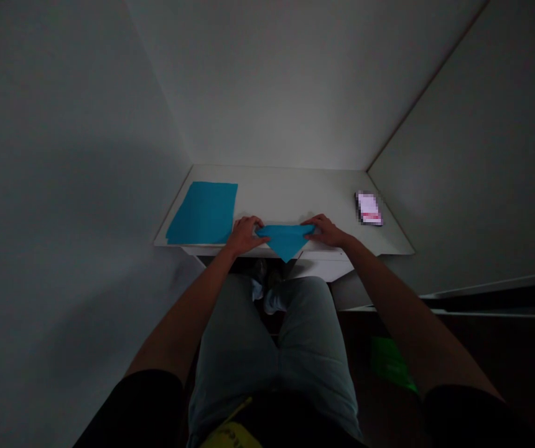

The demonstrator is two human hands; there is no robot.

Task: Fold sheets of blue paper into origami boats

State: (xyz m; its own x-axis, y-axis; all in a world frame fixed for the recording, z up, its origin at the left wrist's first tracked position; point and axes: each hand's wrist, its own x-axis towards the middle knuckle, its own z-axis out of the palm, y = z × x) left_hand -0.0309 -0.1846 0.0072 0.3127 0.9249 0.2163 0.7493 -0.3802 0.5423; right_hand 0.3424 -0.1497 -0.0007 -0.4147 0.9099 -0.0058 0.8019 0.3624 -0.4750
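A piece of blue paper (287,241), folded to a triangle, lies between my hands at the desk's front edge. Its point faces me and hangs past the edge. My left hand (247,234) pinches the left corner, thumb below and fingers above. On the opposite corner, my right hand (326,231) is closed the same way. The paper's long straight side runs across between both hands. Just left of my left hand lies a stack of flat blue sheets (204,213).
The white desk (290,193) is bounded by walls at the back and both sides. A phone (369,208) with a lit screen rests at its right end. Below are my legs, and a green object (392,363) is on the dark floor to the right.
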